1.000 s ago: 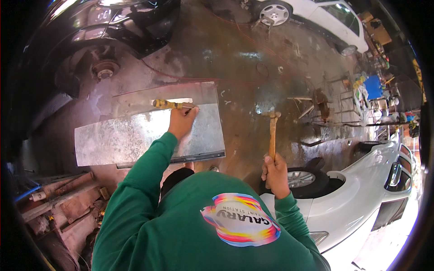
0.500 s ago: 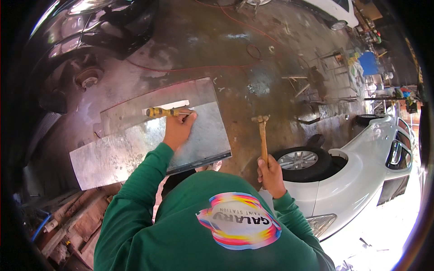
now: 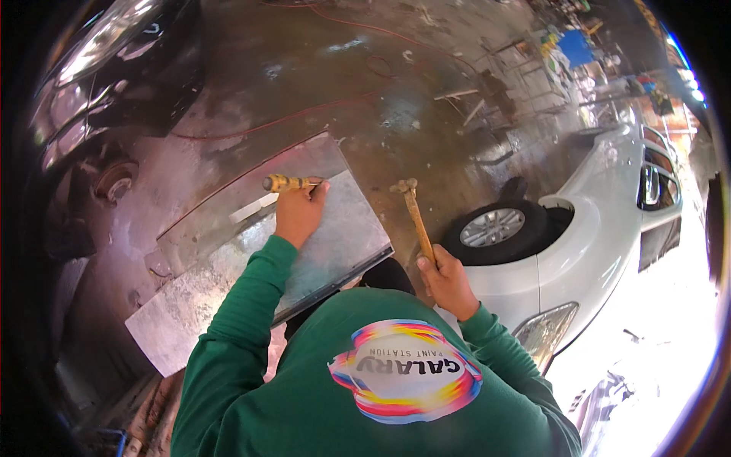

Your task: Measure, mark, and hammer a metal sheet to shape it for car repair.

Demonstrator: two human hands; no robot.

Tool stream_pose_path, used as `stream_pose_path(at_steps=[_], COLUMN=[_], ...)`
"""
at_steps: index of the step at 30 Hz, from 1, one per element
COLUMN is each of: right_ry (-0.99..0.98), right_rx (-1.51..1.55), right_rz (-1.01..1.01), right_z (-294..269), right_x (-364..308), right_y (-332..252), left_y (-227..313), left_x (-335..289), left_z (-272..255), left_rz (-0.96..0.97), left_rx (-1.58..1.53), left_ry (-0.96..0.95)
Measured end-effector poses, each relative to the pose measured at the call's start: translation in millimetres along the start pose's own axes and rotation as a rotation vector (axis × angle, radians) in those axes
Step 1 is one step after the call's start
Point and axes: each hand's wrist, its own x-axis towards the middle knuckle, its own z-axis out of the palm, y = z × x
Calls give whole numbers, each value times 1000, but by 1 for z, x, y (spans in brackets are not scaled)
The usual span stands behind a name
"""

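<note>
I judge the step in hand as positioning the yellow-handled tool (image 3: pixel 282 183) over the metal sheet (image 3: pixel 350 221). I have the left hand (image 3: pixel 298 218) clamped on the tool, handle protruding left of that grip, sheet beneath it; tip contact cannot be confirmed. I have the right hand (image 3: pixel 449 286) closed around the hammer (image 3: pixel 417 215), head beyond that grip. The next move calls for a steady tool. Versus the earlier frame, the hammer head is nearer the left grip; the sheet appears more slanted.
</note>
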Motion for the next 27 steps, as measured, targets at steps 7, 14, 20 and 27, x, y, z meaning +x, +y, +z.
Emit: stream_pose_path(at_steps=[7,14,20,27], right_ry=[100,154,147,75], right_rx=[-13,-83,-154,-311], right_rz=[-15,-82,-161,-293], right_z=[4,3,5,-6], right_x=[-19,-7,-8,-3], right_y=[-7,9,-5,-51], left_y=[-14,-11,-1,10], left_x=[-2,2,1,-4], left_z=[1,4,6,23], left_rz=[-77,230,96,215], left_rx=[-53,173,133,560], left_ry=[-42,31,-2,31])
